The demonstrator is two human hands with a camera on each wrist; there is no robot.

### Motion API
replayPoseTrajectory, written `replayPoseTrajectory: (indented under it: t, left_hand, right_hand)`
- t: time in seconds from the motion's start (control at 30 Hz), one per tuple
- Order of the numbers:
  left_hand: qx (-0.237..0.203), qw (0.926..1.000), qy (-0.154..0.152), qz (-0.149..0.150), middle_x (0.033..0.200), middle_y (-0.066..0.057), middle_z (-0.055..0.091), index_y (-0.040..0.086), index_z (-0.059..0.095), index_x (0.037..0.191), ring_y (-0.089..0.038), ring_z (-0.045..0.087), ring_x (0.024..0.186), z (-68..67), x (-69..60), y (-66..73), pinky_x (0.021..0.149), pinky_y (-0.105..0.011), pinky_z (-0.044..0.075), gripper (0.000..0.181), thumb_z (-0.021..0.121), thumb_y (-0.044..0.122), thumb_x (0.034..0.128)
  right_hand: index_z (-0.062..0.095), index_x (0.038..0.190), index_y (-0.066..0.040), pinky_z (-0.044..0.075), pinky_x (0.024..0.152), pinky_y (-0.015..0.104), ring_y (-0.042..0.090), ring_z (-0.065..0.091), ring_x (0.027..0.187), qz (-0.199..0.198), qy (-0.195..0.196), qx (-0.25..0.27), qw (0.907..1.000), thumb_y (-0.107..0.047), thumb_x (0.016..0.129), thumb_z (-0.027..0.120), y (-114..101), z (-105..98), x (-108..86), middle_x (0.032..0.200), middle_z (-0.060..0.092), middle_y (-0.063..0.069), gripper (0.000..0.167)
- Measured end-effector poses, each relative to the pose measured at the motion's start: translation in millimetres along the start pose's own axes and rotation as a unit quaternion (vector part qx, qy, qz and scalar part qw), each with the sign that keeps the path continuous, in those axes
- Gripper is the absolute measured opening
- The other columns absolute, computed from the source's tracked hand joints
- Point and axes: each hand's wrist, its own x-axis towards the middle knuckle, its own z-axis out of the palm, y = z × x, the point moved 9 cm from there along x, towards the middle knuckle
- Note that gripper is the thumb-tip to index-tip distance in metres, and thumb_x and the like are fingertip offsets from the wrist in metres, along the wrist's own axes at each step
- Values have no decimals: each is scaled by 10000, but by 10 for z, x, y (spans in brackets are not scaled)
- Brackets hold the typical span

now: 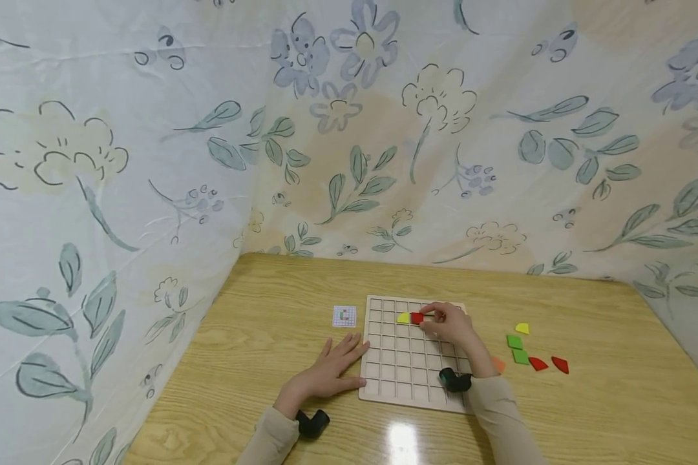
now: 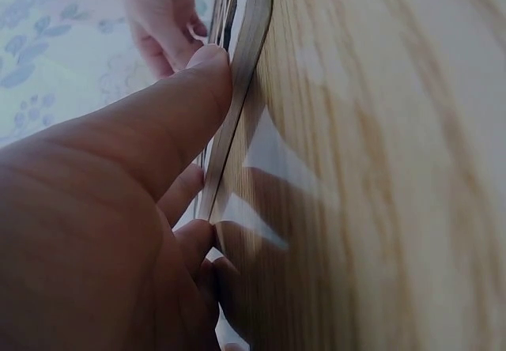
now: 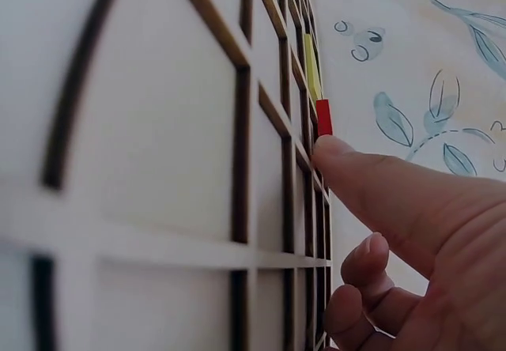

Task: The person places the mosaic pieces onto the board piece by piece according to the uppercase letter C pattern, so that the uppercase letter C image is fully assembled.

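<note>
A pale wooden grid board (image 1: 388, 371) lies on the table, its squares marked off by raised ribs. Near its far edge, a yellow quarter-round tile (image 1: 404, 318) sits just left of a red square tile (image 1: 417, 318). My right hand (image 1: 450, 324) pinches the red tile at its right side; in the right wrist view the thumb (image 3: 371, 173) touches its edge. Fingers spread, my left hand (image 1: 328, 371) rests at the board's left side. The left thumb (image 2: 182, 106) touches the board's edge in the left wrist view.
Right of the board lie a yellow tile (image 1: 522, 328), green square tiles (image 1: 514, 341), red tiles (image 1: 560, 364) and an orange tile (image 1: 497, 365) partly behind my right forearm. A small printed pattern card (image 1: 344, 316) lies left of the board. Floral cloth (image 1: 349, 161) hangs behind the table.
</note>
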Motion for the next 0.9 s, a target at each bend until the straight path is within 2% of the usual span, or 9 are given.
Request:
replayPoseTrajectory:
  t: [0.2,0.43,0.73,0.9]
  left_hand:
    - [0,10000,20,-5,1562,-78,86,165,202,1494,-275,34,1436,-16,16,2,1124,-558,-33,695,505,435,930]
    - [43,10000,40,38,1562,-77,89,165,200,1494,-276,37,1435,-13,18,0,1122,-562,-30,697,505,434,929]
    - [41,10000,-11,-14,1564,-59,79,178,190,1496,-258,31,1437,-38,27,-1,1126,-550,-38,701,492,458,928]
    - [-53,10000,-9,1,1563,-79,83,165,197,1494,-289,41,1433,-34,7,18,1117,-569,-40,694,504,431,931]
  right_hand:
    - [670,1029,-53,309,561,276,170,381,631,72,10,-17,10000,-125,799,726,3,-8,29,724,459,46,247]
    - [683,1043,-101,284,575,281,179,384,679,302,-65,-301,9991,-149,797,728,5,-14,25,791,474,55,254]
    - [672,1064,-102,273,567,284,185,372,673,276,-138,-331,9990,-143,805,721,-9,-14,28,796,463,76,267]
    - [676,1065,-111,253,590,297,188,370,694,285,-116,-458,9985,-166,798,727,1,8,19,800,465,86,277]
